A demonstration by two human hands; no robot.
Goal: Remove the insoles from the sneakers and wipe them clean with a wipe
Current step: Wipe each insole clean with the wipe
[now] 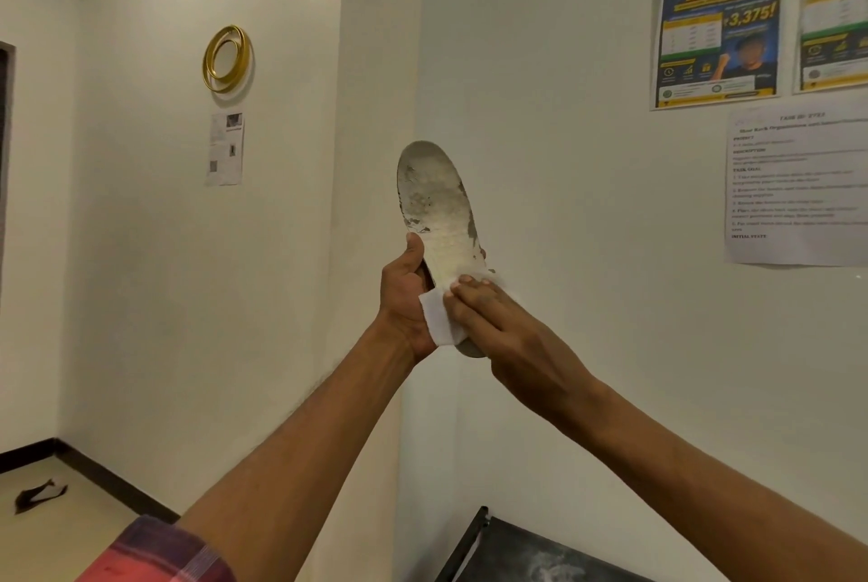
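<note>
A worn, whitish-grey insole (434,201) stands upright in the air in front of a white wall, toe end up. My left hand (404,299) grips its lower half from the left, thumb on the front edge. My right hand (498,327) presses a white wipe (439,318) flat against the heel part of the insole, fingers spread over it. The heel end is mostly hidden behind the wipe and my fingers. No sneakers are in view.
A dark shelf or rack top (516,553) sits at the bottom right, below my arms. Posters (718,27) and a printed sheet (794,186) hang on the right wall, a gold ring ornament (228,59) on the left wall. A dark scrap (37,494) lies on the floor at the left.
</note>
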